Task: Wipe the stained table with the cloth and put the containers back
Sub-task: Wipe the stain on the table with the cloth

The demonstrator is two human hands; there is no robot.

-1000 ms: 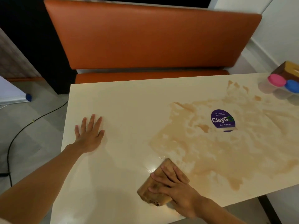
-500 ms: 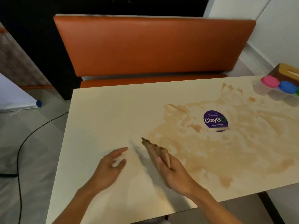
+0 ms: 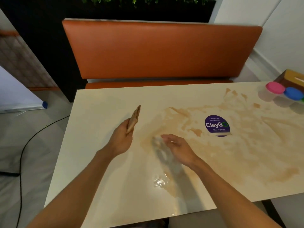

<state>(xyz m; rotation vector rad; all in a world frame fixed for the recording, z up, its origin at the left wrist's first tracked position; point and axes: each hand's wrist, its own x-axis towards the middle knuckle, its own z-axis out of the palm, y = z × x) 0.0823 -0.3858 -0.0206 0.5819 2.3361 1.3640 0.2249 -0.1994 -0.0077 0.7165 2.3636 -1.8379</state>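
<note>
Low in the frame, both forearms reach over the cream counter [image 3: 102, 112]. At centre, the left hand [image 3: 120, 140] grips a folded brown cloth [image 3: 134, 118], edge-up and lifted; the right hand [image 3: 178, 148] hovers loosely open, holding nothing. Tan stains [image 3: 213, 150] spread rightward around a purple sticker [image 3: 216, 125]. Pink [image 3: 275, 87] and blue-lidded containers [image 3: 294, 93] sit upper right.

Both forearms are bare to the frame edge, no sleeve on them. The left hand [image 3: 120, 140] and right hand [image 3: 178, 148] wear nothing.
</note>
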